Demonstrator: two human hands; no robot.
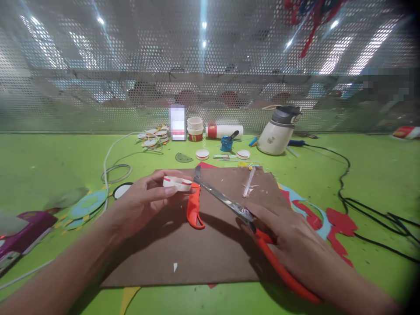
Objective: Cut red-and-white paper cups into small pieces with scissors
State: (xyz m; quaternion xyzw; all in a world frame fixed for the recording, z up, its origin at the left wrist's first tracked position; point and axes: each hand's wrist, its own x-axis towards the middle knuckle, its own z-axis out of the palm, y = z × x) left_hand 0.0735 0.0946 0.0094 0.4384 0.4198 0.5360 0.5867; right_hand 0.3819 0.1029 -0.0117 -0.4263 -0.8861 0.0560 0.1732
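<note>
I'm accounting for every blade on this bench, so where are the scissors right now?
In the head view, the scissors are right of centre, in the right hand's grip over the brown board, blades pointing toward the orange-handled tool.

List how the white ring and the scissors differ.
The white ring has red marks; the scissors have orange handles and metal blades. The ring is a small loop, the scissors long. The left hand holds the ring, the right hand the scissors. Both are held.

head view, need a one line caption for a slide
Left hand holding a red-marked white ring, right hand holding orange-handled scissors, over a brown board.
</note>
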